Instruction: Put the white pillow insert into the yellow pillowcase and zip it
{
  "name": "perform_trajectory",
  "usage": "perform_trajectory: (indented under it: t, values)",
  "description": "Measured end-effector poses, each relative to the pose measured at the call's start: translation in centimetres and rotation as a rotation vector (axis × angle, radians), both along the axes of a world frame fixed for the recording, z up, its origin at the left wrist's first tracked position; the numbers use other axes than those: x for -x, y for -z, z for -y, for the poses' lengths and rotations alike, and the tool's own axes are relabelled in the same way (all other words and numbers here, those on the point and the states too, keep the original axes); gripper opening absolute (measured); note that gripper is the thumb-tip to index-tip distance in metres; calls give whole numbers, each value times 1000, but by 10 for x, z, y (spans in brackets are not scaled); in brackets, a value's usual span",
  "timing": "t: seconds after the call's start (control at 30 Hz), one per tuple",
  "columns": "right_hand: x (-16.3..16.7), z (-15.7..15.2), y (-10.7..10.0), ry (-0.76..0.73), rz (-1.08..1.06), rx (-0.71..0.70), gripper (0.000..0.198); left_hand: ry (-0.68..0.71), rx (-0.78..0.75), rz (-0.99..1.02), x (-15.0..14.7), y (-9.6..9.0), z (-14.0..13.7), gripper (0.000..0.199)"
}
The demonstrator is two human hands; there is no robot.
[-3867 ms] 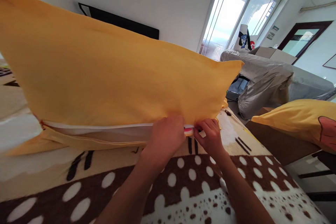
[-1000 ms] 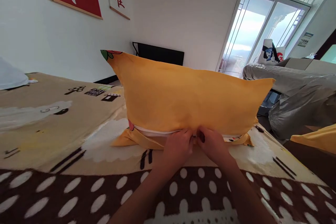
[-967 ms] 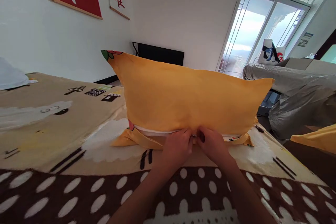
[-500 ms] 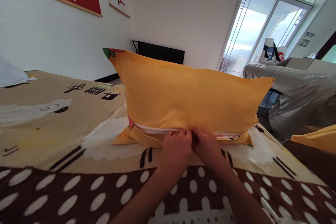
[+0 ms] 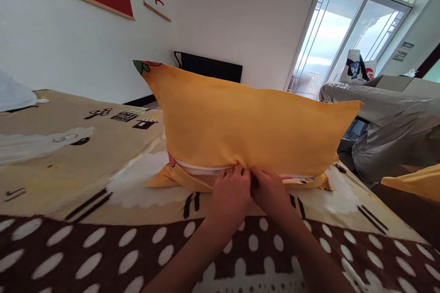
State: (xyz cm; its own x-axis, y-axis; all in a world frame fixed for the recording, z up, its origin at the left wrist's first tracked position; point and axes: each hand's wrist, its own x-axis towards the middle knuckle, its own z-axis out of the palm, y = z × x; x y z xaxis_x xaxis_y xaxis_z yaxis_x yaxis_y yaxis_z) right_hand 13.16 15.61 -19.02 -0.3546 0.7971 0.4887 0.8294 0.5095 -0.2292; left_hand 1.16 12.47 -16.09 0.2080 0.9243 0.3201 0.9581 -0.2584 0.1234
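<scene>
A yellow-orange pillowcase (image 5: 254, 123) with a pillow inside stands on its long side in front of me. Low on its near face runs an opening, where a strip of the white pillow (image 5: 195, 168) shows. My left hand (image 5: 233, 192) is closed on the fabric at the middle of this opening. Right beside it, my right hand (image 5: 270, 191) pinches the same edge. The fingertips of both hands are partly hidden, so any small fastener between them cannot be made out. A green and red print marks the upper left corner.
The pillow rests on a beige and brown patterned blanket (image 5: 103, 169). At right are a sofa under grey plastic (image 5: 395, 123) and another piece of yellow fabric (image 5: 412, 182). A black panel (image 5: 211, 67) stands behind, and a white item (image 5: 17, 94) lies at far left.
The fabric just above my left fingers is now gathered into a small pucker. Both hands stay in nearly the same place on the opening.
</scene>
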Motion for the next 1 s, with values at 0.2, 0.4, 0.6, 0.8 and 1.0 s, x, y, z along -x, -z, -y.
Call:
perform_trajectory:
  t: [0.2,0.4,0.6,0.8,1.0]
  values:
    - [-1,-1,2,5,14,6,15,8,40,7,1,-1,-1,29]
    - [0,-2,2,27,27,-27,13,-6,24,10,4,0,-3,26]
    - [0,0,-1,31,27,1,11,-1,24,-6,9,-3,-2,25]
    - [-1,-2,-1,50,5,26,11,-108,84,-35,18,-11,-3,28]
    - [-2,-5,3,32,-40,52,12,-182,108,-30,39,-19,-7,28]
